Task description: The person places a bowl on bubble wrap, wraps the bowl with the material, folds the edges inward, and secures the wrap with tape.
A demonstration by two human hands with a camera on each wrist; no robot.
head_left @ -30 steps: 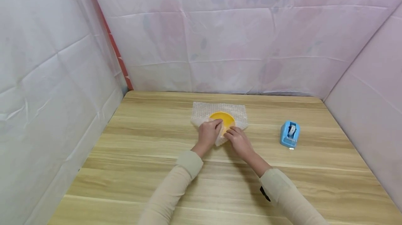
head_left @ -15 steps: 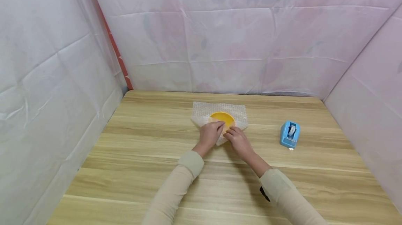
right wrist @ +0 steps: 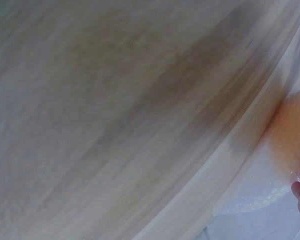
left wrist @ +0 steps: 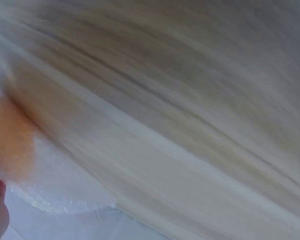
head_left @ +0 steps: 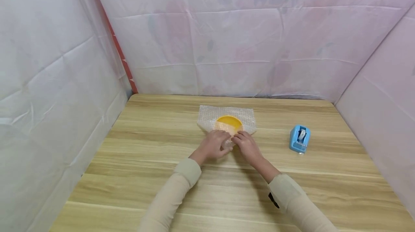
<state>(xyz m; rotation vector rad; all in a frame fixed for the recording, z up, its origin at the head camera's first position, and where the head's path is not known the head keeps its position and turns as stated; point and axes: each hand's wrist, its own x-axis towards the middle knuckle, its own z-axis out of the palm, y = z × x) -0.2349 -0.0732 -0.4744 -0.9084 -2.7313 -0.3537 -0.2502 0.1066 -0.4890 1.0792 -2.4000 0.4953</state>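
A yellow bowl point(head_left: 231, 120) lies on a sheet of bubble wrap point(head_left: 244, 114) on the wooden table. One part of the sheet is folded over the bowl's near half, which shows through it. My left hand point(head_left: 211, 145) rests at the near left of the bowl, fingertips on the folded wrap and thumb held apart. At the near right edge, my right hand point(head_left: 248, 146) has curled fingers holding the wrap against the bowl. In both wrist views the wrapped bowl shows orange through the film; only part of each hand shows there.
A blue tape dispenser point(head_left: 299, 139) with a roll of clear tape stands to the right on the table point(head_left: 146, 174). Pale sheets hang as walls behind the table point(head_left: 227, 44) and along both sides.
My left hand has drawn back toward the near left, its thumb moving away from the fingers, and the folded wrap lies flatter over the bowl. My right hand has stayed in place.
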